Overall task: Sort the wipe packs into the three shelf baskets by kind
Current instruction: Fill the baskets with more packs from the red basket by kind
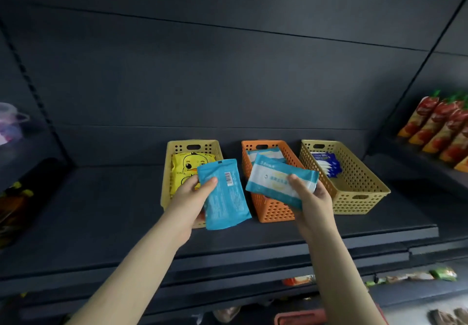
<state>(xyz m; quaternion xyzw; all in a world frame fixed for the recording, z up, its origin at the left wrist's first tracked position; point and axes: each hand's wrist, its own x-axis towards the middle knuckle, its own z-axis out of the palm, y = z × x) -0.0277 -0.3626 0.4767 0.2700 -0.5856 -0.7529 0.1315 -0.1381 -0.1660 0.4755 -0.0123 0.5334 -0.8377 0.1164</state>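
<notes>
I see three baskets in a row on the dark shelf (101, 210): yellow basket (166, 172) left, orange basket (272, 210) middle, tan basket (354, 180) right. Contents: duck packs (187, 162) in yellow, one light-blue pack (263, 153) in orange, white-and-navy packs (326, 165) in tan. Left hand (192, 195) grips a blue pack (224, 195), barcode side up, in front of the yellow basket. Right hand (314, 198) holds a blue-and-white pack (278, 182) over the orange basket.
</notes>
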